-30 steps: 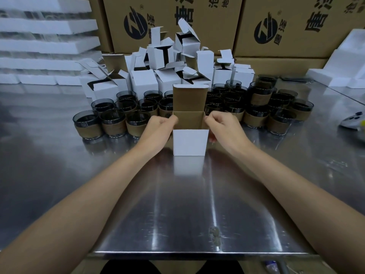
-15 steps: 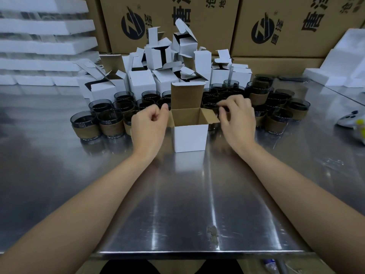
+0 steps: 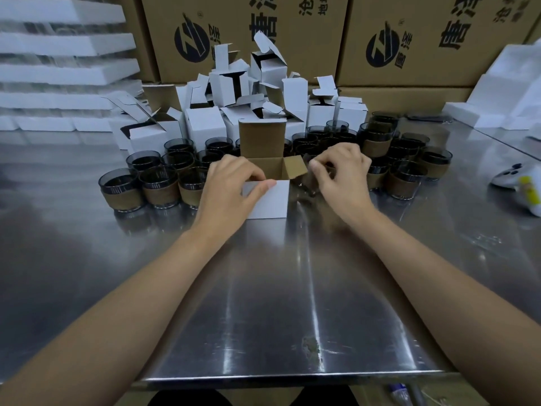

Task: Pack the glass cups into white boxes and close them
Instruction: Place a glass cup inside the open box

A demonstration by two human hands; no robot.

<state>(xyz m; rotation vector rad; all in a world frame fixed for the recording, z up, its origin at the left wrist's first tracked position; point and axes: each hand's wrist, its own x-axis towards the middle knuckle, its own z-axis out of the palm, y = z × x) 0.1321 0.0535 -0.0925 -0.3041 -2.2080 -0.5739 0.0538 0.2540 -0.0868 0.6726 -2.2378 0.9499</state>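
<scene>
An open white box (image 3: 273, 200) stands on the steel table (image 3: 263, 303), its brown-lined lid flap (image 3: 262, 139) upright and its right side flap folded outward. My left hand (image 3: 231, 189) grips the box's left side, thumb on the white front face. My right hand (image 3: 342, 174) is just right of the box, its fingers curled round a blurred glass cup (image 3: 306, 186) with a brown sleeve, low beside the box. Behind stand more dark glass cups, one group at the left (image 3: 158, 186) and one at the right (image 3: 404, 177).
A pile of empty white boxes (image 3: 205, 127) with open flaps sits behind the cups. Large brown cartons (image 3: 240, 33) line the back. White foam trays are stacked at the left (image 3: 64, 45) and right (image 3: 509, 92). A white handheld device (image 3: 509, 177) lies near the right edge.
My left hand moved from the box's flap down to grip its left side. My right hand came back from the right-hand cups with a glass cup toward the box.
</scene>
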